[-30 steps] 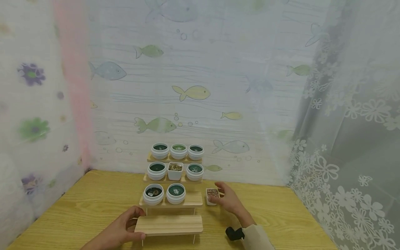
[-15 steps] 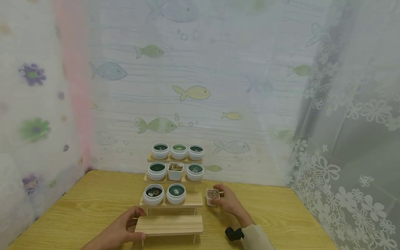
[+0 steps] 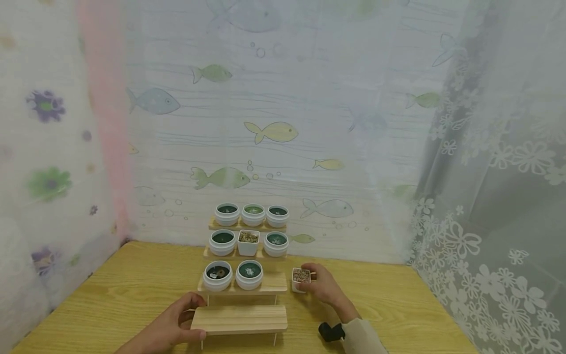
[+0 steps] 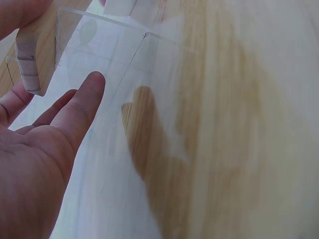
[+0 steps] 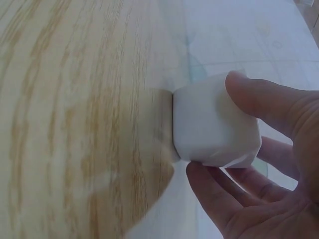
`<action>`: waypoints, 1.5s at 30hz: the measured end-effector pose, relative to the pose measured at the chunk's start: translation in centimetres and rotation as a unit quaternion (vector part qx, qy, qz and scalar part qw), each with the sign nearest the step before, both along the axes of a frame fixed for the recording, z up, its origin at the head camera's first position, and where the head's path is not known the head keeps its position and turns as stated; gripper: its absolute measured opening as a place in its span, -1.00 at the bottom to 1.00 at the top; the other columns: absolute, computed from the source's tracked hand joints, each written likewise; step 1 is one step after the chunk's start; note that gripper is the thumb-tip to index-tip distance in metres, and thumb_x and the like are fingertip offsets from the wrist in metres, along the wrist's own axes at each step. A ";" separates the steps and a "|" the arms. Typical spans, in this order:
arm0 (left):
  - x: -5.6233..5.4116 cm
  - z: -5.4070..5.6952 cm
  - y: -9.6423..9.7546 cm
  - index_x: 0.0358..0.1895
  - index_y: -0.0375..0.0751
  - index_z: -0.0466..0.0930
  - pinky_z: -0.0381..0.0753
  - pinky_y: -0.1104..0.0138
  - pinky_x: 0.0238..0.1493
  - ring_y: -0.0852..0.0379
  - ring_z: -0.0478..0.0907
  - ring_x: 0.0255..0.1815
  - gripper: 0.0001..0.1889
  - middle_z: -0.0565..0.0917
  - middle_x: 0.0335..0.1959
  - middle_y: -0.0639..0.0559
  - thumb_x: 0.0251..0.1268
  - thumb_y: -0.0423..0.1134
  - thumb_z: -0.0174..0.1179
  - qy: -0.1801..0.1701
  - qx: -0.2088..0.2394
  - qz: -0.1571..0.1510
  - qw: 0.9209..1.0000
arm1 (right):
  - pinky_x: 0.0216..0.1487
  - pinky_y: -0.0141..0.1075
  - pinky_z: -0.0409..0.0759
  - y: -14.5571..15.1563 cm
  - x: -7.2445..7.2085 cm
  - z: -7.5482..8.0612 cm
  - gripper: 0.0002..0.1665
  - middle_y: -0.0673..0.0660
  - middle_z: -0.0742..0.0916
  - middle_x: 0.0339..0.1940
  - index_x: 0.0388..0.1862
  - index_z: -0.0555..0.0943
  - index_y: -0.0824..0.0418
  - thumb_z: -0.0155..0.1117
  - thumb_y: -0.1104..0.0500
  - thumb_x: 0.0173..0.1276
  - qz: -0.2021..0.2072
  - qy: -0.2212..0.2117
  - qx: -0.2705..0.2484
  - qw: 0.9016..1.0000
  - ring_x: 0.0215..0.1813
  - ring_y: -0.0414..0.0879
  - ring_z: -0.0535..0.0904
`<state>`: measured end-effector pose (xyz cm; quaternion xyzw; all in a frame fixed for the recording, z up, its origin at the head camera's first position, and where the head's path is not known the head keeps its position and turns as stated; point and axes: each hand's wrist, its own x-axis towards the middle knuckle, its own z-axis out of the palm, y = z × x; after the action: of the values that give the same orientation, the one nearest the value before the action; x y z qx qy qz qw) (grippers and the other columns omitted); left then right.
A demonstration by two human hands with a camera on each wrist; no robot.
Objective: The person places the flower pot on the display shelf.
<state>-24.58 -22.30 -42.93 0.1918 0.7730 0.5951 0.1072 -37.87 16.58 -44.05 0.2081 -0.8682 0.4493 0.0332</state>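
My left hand [image 3: 168, 324] grips the left end of the lowest wooden step of a tiered display stand [image 3: 240, 318]. In the left wrist view, the thumb lies near the end of the wooden board [image 4: 42, 52], with the other fingers spread below and beside it. My right hand [image 3: 328, 287] holds a small white square cup [image 3: 301, 276] of reddish-brown grains by its sides, right of the stand. The right wrist view has this cup [image 5: 214, 122] between thumb and fingers, its base against the table. A black strap-like piece [image 3: 331, 332] is at the right wrist.
Round white bowls with dark or green contents, such as the front left one [image 3: 217, 275], fill much of the upper steps. Among them stands a square cup of yellowish bits [image 3: 248, 242]. Fish-print sheeting [image 3: 274, 98] hangs behind the wood-grain table [image 3: 389, 305].
The right hand's fingers have come closer round the square cup, and the cup has shifted very slightly. The left hand and the stand look the same.
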 end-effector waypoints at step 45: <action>0.1 0.0 0.0 0.13 -0.39 0.24 0.54 0.32 -0.04 -0.18 0.40 0.14 -0.42 0.28 0.16 -0.30 0.15 -0.27 0.35 -0.003 -0.012 0.006 1.000 | -0.19 -0.25 0.62 0.6 5.0 8.5 -0.38 0.08 0.56 0.00 0.15 0.54 0.13 0.48 0.00 0.11 -0.011 0.098 -0.003 0.995 -0.02 0.05 0.57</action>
<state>-24.51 -22.27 -42.90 0.1840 0.7811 0.5868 0.1081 -32.83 17.15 -35.55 0.2418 -0.8618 0.4285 0.1235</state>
